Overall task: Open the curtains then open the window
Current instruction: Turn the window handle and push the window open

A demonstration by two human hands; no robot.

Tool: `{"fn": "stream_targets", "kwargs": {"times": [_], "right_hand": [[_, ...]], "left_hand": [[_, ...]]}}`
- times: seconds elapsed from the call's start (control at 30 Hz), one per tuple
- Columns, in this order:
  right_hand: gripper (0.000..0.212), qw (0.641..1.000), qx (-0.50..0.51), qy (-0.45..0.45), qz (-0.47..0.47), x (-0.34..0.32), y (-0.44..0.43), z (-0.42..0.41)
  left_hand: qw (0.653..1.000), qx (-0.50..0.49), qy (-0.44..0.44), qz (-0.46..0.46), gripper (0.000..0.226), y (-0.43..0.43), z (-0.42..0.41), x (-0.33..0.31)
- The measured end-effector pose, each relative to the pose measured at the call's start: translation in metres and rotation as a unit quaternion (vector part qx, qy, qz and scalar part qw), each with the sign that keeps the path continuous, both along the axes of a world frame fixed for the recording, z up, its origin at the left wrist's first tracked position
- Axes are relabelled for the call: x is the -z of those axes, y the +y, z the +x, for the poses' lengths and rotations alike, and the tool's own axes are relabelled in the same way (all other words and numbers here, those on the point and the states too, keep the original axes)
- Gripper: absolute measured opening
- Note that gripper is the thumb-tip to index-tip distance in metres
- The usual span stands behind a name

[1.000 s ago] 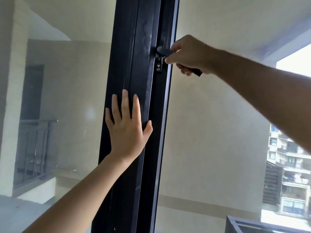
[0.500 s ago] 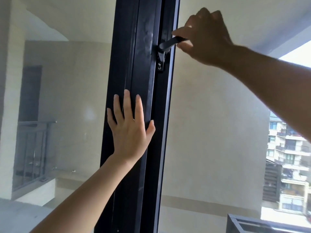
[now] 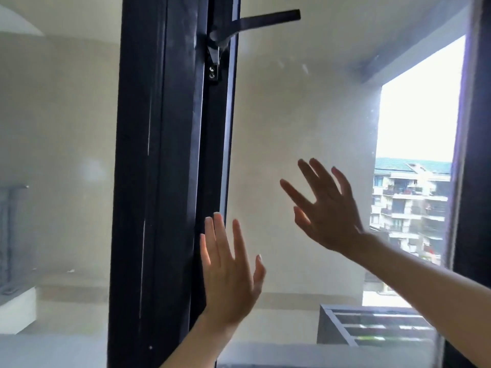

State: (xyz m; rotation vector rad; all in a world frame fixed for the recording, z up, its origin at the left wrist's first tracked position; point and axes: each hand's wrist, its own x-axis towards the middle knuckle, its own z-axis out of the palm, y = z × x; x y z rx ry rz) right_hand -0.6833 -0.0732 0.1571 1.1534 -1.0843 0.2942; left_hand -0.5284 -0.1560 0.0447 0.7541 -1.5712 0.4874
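Observation:
A black window frame post (image 3: 159, 181) runs top to bottom left of centre. Its black lever handle (image 3: 255, 22) sticks out horizontally to the right near the top. The right-hand glass pane (image 3: 305, 115) fills the area beside the post. My left hand (image 3: 228, 272) is open with fingers spread, at the pane's left edge next to the post. My right hand (image 3: 326, 208) is open and spread in front of the glass, well below the handle. Whether either palm touches the glass I cannot tell. No curtain is in view.
A fixed pane (image 3: 58, 181) lies left of the post, showing a pale wall and a railing outside. A dark frame edge (image 3: 473, 181) bounds the right side. Apartment buildings (image 3: 409, 203) and a dark metal rack (image 3: 372, 328) show through the glass.
My right hand turned the handle up to horizontal, let go of it and dropped in front of the glass. My left hand came off the post and shifted right to the pane's edge.

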Motion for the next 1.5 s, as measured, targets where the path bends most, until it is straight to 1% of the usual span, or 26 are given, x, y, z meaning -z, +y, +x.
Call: {"fn": "stream_targets", "kwargs": {"times": [0.1, 0.2, 0.3, 0.4, 0.57, 0.63, 0.8, 0.93, 1.13, 1.27, 1.4, 1.5], "right_hand": [[0.054, 0.997, 0.042, -0.063, 0.026, 0.037, 0.006, -0.012], [0.057, 0.993, 0.065, -0.086, 0.038, 0.055, 0.004, -0.019], [0.057, 0.994, 0.054, -0.086, 0.034, 0.059, 0.0, -0.026], [0.05, 0.995, 0.036, -0.087, 0.028, 0.06, -0.003, -0.029], [0.053, 0.996, 0.01, -0.08, 0.031, 0.059, -0.007, -0.03], [0.058, 0.997, 0.005, -0.075, 0.031, 0.059, -0.008, -0.031], [0.058, 0.996, -0.012, -0.077, 0.034, 0.06, -0.009, -0.033], [0.057, 0.996, -0.026, -0.074, 0.032, 0.058, -0.009, -0.034], [0.057, 0.995, -0.035, -0.082, 0.04, 0.056, -0.009, -0.036], [0.056, 0.994, -0.037, -0.084, 0.052, 0.054, -0.006, -0.036], [0.055, 0.995, -0.056, -0.076, 0.037, 0.06, -0.007, -0.038], [0.055, 0.995, -0.064, -0.069, 0.014, 0.059, -0.015, -0.037]], "left_hand": [[0.999, -0.022, 0.008, 0.042, 0.064, 0.0, -0.001, 0.015], [0.997, -0.057, 0.01, 0.053, 0.064, -0.001, 0.0, 0.021], [0.996, -0.076, 0.007, 0.056, 0.071, -0.005, -0.001, 0.023], [0.994, -0.095, 0.012, 0.055, 0.072, -0.008, -0.005, 0.023], [0.987, -0.152, -0.002, 0.041, 0.077, -0.009, -0.008, 0.019], [0.984, -0.172, -0.005, 0.053, 0.079, -0.009, -0.009, 0.017], [0.971, -0.217, -0.026, 0.095, 0.085, -0.009, -0.013, 0.017], [0.965, -0.246, -0.043, 0.077, 0.089, -0.015, -0.013, 0.019], [0.969, -0.238, -0.016, 0.056, 0.086, -0.015, -0.014, 0.017], [0.975, -0.219, -0.02, 0.037, 0.079, -0.009, -0.01, 0.012], [0.99, -0.141, 0.012, -0.03, 0.065, -0.012, 0.004, 0.01], [0.987, -0.133, 0.008, -0.089, 0.059, -0.022, 0.004, 0.004]]}}
